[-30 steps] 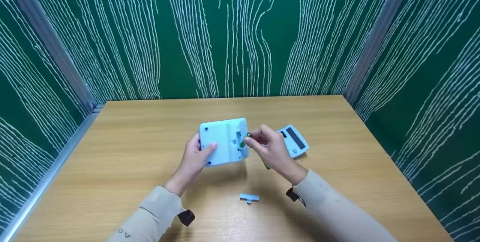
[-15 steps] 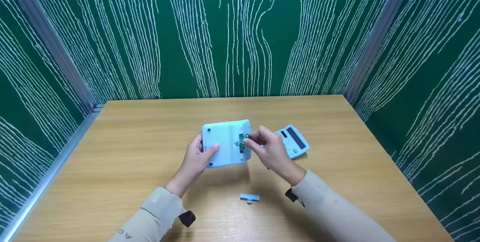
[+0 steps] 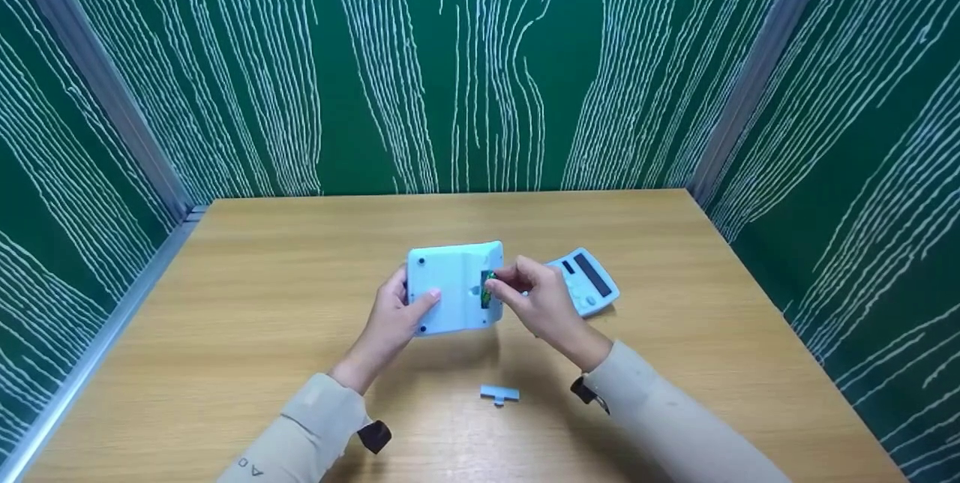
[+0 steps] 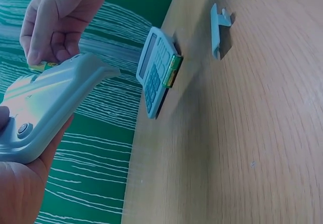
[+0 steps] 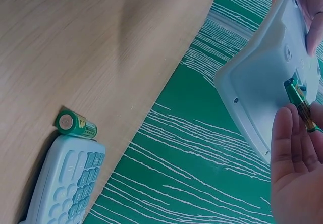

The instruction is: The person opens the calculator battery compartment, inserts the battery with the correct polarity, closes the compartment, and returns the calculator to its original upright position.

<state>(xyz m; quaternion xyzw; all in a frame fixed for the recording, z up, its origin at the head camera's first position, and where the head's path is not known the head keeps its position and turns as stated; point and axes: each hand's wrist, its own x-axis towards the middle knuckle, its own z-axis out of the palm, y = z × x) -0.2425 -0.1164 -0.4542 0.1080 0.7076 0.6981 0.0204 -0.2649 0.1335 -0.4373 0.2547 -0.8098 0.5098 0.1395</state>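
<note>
My left hand (image 3: 395, 304) grips a light blue calculator (image 3: 444, 292) by its left side, back face up, thumb pressed on the back. The battery slot near its right edge lies uncovered. With thumb and fingers my right hand (image 3: 541, 301) pinches a green battery (image 5: 300, 103) at that slot; in the right wrist view the battery overlaps the slot at a slant. The left wrist view shows only the end of this battery, under the fingertips of the right hand (image 4: 58, 24).
A second light blue calculator (image 3: 589, 282) lies face up beyond my right hand. Another green battery (image 4: 172, 71) lies on the table against its edge. The small blue battery cover (image 3: 499, 394) lies on the wooden table (image 3: 300, 243) between my forearms.
The battery in my right hand has moved from just off the calculator's back into the slot area. My left hand has shifted the calculator slightly to the right and down.
</note>
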